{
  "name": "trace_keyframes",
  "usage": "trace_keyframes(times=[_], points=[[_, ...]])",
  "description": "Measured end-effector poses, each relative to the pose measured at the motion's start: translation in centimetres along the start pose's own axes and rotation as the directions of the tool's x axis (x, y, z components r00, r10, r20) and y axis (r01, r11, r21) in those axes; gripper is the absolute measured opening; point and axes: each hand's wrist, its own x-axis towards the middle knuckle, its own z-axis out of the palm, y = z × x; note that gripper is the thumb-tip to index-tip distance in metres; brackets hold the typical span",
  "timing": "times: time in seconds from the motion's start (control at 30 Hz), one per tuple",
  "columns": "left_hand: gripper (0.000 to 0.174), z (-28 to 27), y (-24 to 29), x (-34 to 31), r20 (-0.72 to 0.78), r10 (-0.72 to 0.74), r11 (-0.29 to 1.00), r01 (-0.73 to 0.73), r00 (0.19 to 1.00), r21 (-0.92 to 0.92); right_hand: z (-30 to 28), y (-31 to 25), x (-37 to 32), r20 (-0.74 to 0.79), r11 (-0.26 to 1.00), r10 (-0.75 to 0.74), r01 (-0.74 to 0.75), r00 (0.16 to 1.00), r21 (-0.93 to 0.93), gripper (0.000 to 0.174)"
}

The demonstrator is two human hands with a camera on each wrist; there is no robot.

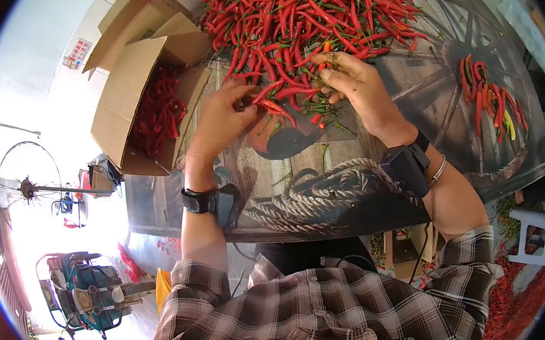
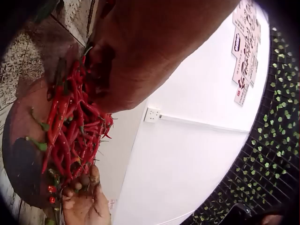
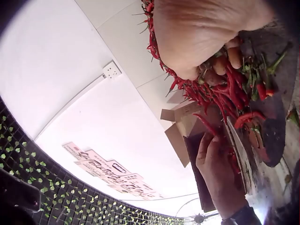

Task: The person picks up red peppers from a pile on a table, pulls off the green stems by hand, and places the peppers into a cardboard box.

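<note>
My left hand [image 1: 220,116] is at the near edge of the chili pile, its thumb and fingertips pinching a red chili pepper [image 3: 205,124]. To its right, my right hand [image 1: 362,90] has curled fingers, with thumb and fingertips together on a small green stem [image 3: 202,75]. A big heap of red chili peppers [image 1: 287,14] with green stems spreads over the table beyond both hands. Loose green stems [image 1: 336,118] and small red pieces lie under the right hand. In the left wrist view, the left hand's fingertips are hidden behind the hand itself.
An open cardboard box [image 1: 125,100] with red chilies inside stands at the left of the table [image 1: 266,235], which has a printed rope and wheel pattern. A smaller group of chilies [image 1: 489,96], one yellowish, lies at the right. A grey stool [image 1: 537,231] is on the floor.
</note>
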Motion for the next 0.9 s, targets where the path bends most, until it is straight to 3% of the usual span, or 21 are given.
trace_keyframes(times=[0.03, 0.1, 0.33, 0.43, 0.5, 0.53, 0.6, 0.63, 0.7, 0.73, 0.8, 0.83, 0.9], points=[[0.031, 0.2, 0.7, -0.1, 0.0, -0.001, 1.0, 0.001, 1.0, -0.001, 0.1, 0.0, 0.0, -0.011, 1.0, -0.006, 0.006, 1.0, -0.003, 0.032], [0.031, 0.3, 1.8, -0.2, 0.028, 0.021, 0.964, -0.028, 0.999, 0.263, 0.2, -0.5, -0.1, -0.011, 0.999, 0.03, -0.03, 0.999, 0.013, 0.031], [0.027, 0.4, 0.7, -0.1, 0.006, -0.006, 0.953, 0.004, 1.0, 0.302, 0.1, -0.6, -0.3, 0.007, 0.998, 0.065, -0.065, 0.998, 0.022, 0.027], [0.027, -0.1, 0.6, 0.0, -0.075, 0.031, 0.948, -0.005, 0.997, 0.317, -0.1, -0.1, 0.0, 0.041, 0.999, 0.05, -0.051, 0.998, 0.016, 0.026], [0.026, -0.9, 1.8, -0.1, -0.179, -0.11, 0.918, 0.169, 0.978, 0.36, -0.3, 0.2, 0.2, 0.05, 0.999, 0.037, -0.036, 0.998, -0.011, 0.026], [0.026, -0.8, 1.6, -0.1, -0.178, -0.11, 0.917, 0.169, 0.978, 0.361, -0.4, 0.3, 0.2, 0.064, 0.999, 0.023, -0.021, 0.998, -0.041, 0.026], [0.024, -0.5, 0.8, 0.2, -0.277, 0.012, 1.0, -0.017, 0.961, -0.014, -0.1, 0.2, 0.1, 0.044, 0.999, 0.013, -0.011, 0.999, -0.049, 0.027], [0.024, -0.5, 0.7, 0.4, -0.279, 0.011, 1.0, -0.015, 0.96, -0.014, 0.0, 0.1, 0.1, 0.024, 0.998, 0.003, -0.001, 1.0, -0.058, 0.027], [0.019, -0.3, 0.7, 0.5, -0.235, -0.146, 0.903, 0.033, 0.961, -0.429, 0.0, 0.5, 0.2, 0.041, 0.995, -0.056, 0.059, 0.998, -0.081, 0.028], [0.019, -0.1, 0.8, 0.5, -0.235, -0.146, 0.903, 0.032, 0.961, -0.429, 0.0, 0.7, 0.2, 0.058, 0.987, -0.115, 0.12, 0.992, -0.104, 0.029], [0.014, 0.5, 1.4, 0.5, -0.018, -0.301, 0.531, 0.152, 0.953, -0.834, 0.1, 0.7, 0.2, 0.058, 0.988, -0.11, 0.115, 0.992, -0.099, 0.03], [0.014, 0.9, 1.7, 0.6, -0.018, -0.299, 0.531, 0.151, 0.954, -0.834, 0.1, 0.7, 0.1, 0.06, 0.99, -0.103, 0.109, 0.993, -0.093, 0.031], [0.01, 1.8, 2.2, 0.6, 0.088, -0.323, 0.279, 0.184, 0.942, -0.942, 0.1, 0.1, 0.0, 0.11, 0.994, -0.036, 0.047, 0.993, -0.103, 0.032]])
